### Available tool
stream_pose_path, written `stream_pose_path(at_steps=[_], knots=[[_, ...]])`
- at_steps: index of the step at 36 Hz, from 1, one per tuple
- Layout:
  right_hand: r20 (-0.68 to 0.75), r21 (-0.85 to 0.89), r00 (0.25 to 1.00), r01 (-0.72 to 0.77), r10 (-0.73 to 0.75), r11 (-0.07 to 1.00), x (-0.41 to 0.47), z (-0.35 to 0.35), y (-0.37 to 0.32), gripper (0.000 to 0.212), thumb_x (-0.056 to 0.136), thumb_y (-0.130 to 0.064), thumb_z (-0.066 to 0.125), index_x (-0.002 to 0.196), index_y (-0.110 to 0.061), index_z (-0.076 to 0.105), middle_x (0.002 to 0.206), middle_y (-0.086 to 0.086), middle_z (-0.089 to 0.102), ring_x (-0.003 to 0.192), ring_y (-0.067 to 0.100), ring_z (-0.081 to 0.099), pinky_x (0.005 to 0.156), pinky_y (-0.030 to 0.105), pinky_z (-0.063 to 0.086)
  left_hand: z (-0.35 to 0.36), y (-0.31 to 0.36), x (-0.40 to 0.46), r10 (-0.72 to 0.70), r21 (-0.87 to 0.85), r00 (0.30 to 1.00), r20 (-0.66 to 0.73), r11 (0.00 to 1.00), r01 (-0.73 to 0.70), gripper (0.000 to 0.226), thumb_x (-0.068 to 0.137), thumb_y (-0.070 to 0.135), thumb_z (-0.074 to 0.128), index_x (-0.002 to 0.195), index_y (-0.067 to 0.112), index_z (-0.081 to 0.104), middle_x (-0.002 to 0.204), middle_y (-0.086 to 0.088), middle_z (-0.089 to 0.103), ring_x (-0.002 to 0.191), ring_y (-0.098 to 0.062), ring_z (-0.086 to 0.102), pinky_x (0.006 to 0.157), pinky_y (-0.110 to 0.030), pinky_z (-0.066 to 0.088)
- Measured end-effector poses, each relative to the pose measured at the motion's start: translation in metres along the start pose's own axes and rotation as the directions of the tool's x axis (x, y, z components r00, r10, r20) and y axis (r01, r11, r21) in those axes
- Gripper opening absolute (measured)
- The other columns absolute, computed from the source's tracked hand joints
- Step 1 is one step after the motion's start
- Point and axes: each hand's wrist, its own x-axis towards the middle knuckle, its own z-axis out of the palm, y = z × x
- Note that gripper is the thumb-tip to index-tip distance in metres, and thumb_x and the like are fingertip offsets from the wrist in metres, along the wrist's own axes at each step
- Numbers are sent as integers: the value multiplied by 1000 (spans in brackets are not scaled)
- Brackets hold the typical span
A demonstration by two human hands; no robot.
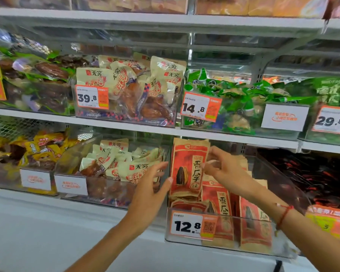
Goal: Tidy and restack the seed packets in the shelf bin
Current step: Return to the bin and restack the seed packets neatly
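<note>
Seed packets first: we're looking at flat red-and-tan paper sunflower seed packets (186,169) sitting in the clear plastic shelf bin (220,230) on the lower shelf, the one with the white-and-orange 12.8 price tag (192,225) on its front wall. One bunch stands upright at the bin's left side, more lie lower and leaning toward the front and right.

Our left hand (147,193) is by the left edge of the upright bunch, fingers (157,167) spread and fairly straight, thumb tip near the packet edge; looks more like steadying than gripping, and we can't tell for sure if it's touching. Our right hand (222,167), the one with the thin red string bracelet (283,214) on the wrist, has its fingers curled at the right edge of the same bunch, looks like a pinch on the top packet's side, though motion blur makes it fuzzy.

Handling guess: these should be light, a bit crinkly, and bendy since loose seeds shift inside. Slick paper faces probably slide on each other. We'd grab the bunch by both side edges, square it up, and avoid pulling at the sealed top.
</note>
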Motion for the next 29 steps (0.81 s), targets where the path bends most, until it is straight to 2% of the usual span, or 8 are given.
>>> stream_pose_path(at_steps=[4,9,11,14,18,22,25,29], knots=[[-60,68,998,5,-1,998,-1,7,6,28,89,0,57,89,-29,57,88,-8,64,83,9,60,64,9,46,0,-6,-3,-53,-44,999,6,998,53,31,97,23,52,125,37,49,126,12,57,107,11,51,76,-2,44],[-8,-63,1000,30,-30,998,-4,3,11,22,89,-7,60,94,-28,59,91,-11,65,83,4,63,69,18,54,-7,4,20,47,37,999,19,998,-47,60,89,38,60,142,37,33,141,17,43,125,4,42,102,-19,35],[36,-158,998,63,-59,985,-7,4,12,17,88,-13,63,86,-28,56,90,-10,64,83,6,64,70,20,55,-8,16,34,118,99,989,84,987,-126,67,88,34,64,144,37,28,143,19,39,129,5,37,104,-16,31],[74,-173,996,63,-51,983,-10,6,13,31,88,-15,65,77,-38,48,88,-10,62,85,11,64,72,22,54,-9,31,50,165,290,956,243,928,-234,51,89,27,65,135,34,45,125,19,56,115,2,53,99,-27,46],[64,-111,996,-50,57,993,-13,0,25,23,85,-19,68,101,-31,58,102,-7,66,100,11,62,90,32,51,-13,41,60,198,512,907,372,771,-378,26,92,31,62,117,29,65,110,17,67,102,-5,61,89,-35,51],[85,-501,984,-96,159,860,-21,-3,51,63,89,-22,63,144,-22,32,144,0,44,134,18,38,110,33,31,-16,48,63,243,627,877,414,623,-468,31,94,35,57,124,32,60,119,15,64,107,-7,60,89,-34,48],[134,-652,972,-62,195,756,-30,3,67,69,90,-20,57,148,-22,20,151,1,33,140,22,27,116,39,23,-9,50,66,153,668,822,549,512,-541,31,97,33,52,127,37,54,117,16,64,98,-6,59,79,-26,47],[30,-658,995,-52,95,751,-31,3,66,58,90,-16,55,144,-23,32,140,0,45,129,21,38,107,34,31,9,47,69,17,693,765,644,411,-592,22,98,24,51,119,28,56,106,10,64,90,-8,57,68,-18,37]])
